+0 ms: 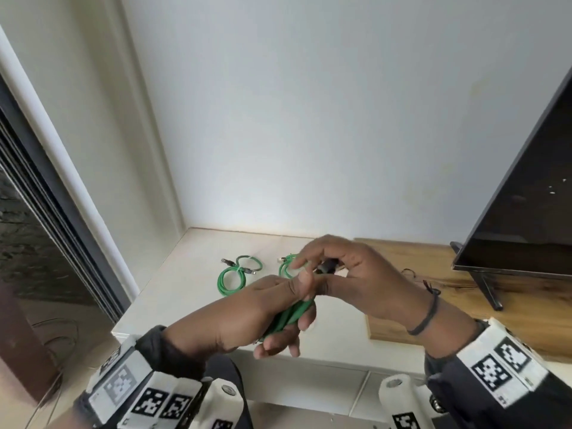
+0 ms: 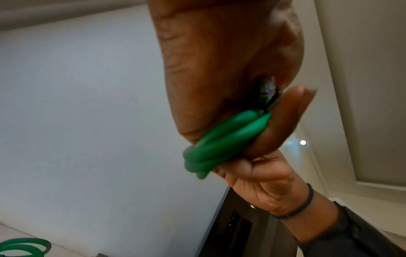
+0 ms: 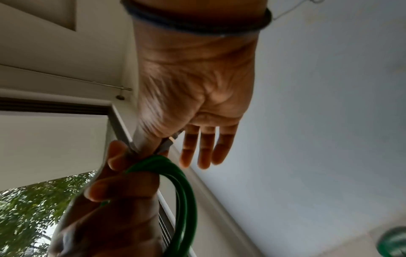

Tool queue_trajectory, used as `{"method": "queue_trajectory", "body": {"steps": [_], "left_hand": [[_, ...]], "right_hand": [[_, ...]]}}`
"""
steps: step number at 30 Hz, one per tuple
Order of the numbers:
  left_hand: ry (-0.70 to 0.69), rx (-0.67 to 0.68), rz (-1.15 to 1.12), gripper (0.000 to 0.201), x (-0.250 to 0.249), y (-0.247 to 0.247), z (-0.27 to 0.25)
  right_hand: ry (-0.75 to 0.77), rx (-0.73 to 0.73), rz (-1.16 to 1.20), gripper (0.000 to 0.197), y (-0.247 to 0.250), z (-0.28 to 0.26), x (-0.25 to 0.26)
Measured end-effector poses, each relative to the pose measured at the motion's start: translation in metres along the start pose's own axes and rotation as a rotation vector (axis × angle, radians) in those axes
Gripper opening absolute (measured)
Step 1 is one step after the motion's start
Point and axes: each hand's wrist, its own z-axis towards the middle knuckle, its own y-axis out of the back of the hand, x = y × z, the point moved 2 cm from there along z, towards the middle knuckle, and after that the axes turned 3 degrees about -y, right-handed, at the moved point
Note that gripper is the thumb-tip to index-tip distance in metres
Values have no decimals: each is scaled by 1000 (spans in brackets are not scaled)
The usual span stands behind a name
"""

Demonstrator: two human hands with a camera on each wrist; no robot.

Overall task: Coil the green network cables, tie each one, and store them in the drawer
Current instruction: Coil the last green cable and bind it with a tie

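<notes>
The left hand (image 1: 247,308) is wrapping its curled fingers round a bundle of green cable loops (image 1: 291,317), holding them up above the front edge of the pale worktop (image 1: 173,289), while the right hand (image 1: 349,270) is pinching the dark plug end (image 1: 326,267) of that cable between thumb and forefinger, its other three fingers spreading loose and straight. Beyond the hands, a finished coil (image 1: 236,275) with what looks like a pale tie across it is lying further back on the worktop, and a second green coil (image 1: 286,264) is showing just behind the right hand, though the fingers are covering most of it, so whether it is tied I cannot tell. The chief risk here is the bundle springing open: the loops are sitting only in the left hand's squeeze, and in the left wrist view they are bulging out below the palm, so any easing of that grip while the right hand is working the plug end could let the turns slide apart and undo the coil. The plug, held by a fingertip pinch alone, may also be slipping free if it is pulled hard against the stiff cable. No tie is visible in either hand, and reaching for one would be leaving the coil to a single hand. No drawer is showing anywhere in these views.
</notes>
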Motion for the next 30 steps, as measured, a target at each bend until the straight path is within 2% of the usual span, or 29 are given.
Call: {"method": "queue_trajectory", "body": {"steps": [3,4,6,8,11,15,19,24,26,27,30], "left_hand": [[0,44,-92,59,2,-1,-2],[-10,57,-148,57,3,-2,-1],[-23,73,-285,54,6,-4,3],[-32,77,-419,53,6,-6,7],[-41,44,-538,53,4,-8,13],[-58,26,-571,51,2,-12,18],[-73,49,-594,49,2,-15,21],[-72,88,-668,45,7,-15,22],[-82,104,-698,45,8,-11,23],[-93,120,-731,45,8,-7,22],[-114,167,-814,45,5,6,21]], "right_hand": [[-62,61,222,8,-10,-2,-10],[-71,29,265,14,-11,0,-12],[-78,-61,303,41,-13,3,-17],[-55,-172,287,55,-15,6,-14],[-17,-310,269,60,-18,8,-8],[-9,-460,248,86,-22,10,-9],[-143,-496,296,84,-24,8,-8],[-249,-441,287,99,-23,7,-8],[-305,-305,345,98,-16,10,-12],[-332,-193,432,90,-10,10,-15],[-350,125,704,44,13,4,-22]]}}
